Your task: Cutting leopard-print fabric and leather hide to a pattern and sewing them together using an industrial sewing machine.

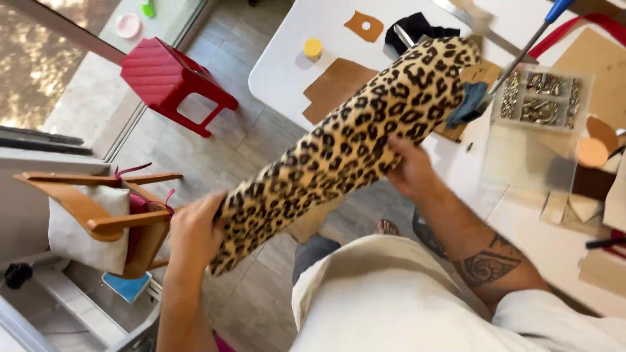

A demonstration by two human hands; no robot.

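A long leopard-print roll (352, 143) of soft, short-napped material is being held up in the air, partly over the edge of the white table (280, 72) and partly over the tiled floor (222, 150). Its long axis is running diagonally, from the low near end up to the far end above the table. The low end is being gripped by the left hand (194, 231), fingers curled closed around it. The roll's middle is being clasped from beneath by the right hand (405, 171), fingers wrapped shut on it and nearer the table. Beyond the roll's far end, brown leather pieces (334, 85) are lying flat, and a clear compartmented box (541, 98) of metal fittings is sitting to its right. Left of the roll, a red plastic stool (171, 81) is standing.
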